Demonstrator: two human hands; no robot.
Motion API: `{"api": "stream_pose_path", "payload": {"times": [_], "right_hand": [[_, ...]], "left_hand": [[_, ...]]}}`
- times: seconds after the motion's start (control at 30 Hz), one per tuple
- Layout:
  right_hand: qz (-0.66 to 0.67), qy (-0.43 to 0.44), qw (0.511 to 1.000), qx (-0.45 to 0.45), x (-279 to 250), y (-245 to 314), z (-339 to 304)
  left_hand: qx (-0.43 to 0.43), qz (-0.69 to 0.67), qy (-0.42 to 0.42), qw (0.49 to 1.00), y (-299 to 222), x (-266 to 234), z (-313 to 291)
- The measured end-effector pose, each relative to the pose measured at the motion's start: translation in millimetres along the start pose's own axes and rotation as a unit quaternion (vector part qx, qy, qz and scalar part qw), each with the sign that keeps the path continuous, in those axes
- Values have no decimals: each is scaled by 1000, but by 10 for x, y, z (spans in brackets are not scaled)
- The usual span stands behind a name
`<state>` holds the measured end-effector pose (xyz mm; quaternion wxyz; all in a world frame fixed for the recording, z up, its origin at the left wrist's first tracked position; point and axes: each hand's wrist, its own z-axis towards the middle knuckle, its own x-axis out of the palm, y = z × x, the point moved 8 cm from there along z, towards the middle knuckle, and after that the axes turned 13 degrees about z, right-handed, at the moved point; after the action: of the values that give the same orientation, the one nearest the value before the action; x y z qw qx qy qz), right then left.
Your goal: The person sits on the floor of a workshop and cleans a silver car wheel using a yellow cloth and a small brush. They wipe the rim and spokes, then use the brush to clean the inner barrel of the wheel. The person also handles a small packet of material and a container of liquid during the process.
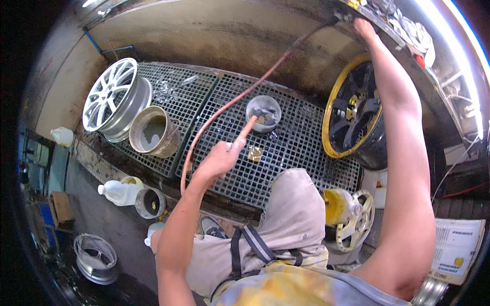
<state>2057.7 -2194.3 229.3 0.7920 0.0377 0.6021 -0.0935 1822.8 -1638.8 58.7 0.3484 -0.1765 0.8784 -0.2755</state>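
My left hand (223,157) is closed around a slim orange-brown stick (247,127), which looks like a wooden handle. Its far end overlaps the near rim of a pale round tub (263,99) holding dark and tan pieces; I cannot tell whether they touch. A small gold-brown square (254,153) lies on the grating beside that hand. My right arm stretches up to the far right, where my right hand (363,28) is at a ledge beside the metal end of a pinkish hose (265,75). Its fingers are too dark and hidden to read.
A black wheel with yellow rim (334,122) leans at the right of the grating (214,109). A white wheel (109,94) and a bucket (149,133) stand at left. White jugs (120,193), a yellow-filled container (339,206) and loose rims (96,258) sit nearer.
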Motion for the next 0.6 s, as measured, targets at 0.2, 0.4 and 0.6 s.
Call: {"api": "stream_pose_path", "payload": {"times": [0.2, 0.4, 0.6], "right_hand": [[-21, -4, 998, 55, 371, -1167, 378], [-14, 80, 996, -36, 322, -1064, 427], [-7, 38, 999, -10, 11, -813, 93]], "left_hand": [[76, 20, 17, 997, 35, 197, 298], [44, 42, 8, 998, 50, 115, 248], [51, 67, -13, 996, 26, 133, 314]]}}
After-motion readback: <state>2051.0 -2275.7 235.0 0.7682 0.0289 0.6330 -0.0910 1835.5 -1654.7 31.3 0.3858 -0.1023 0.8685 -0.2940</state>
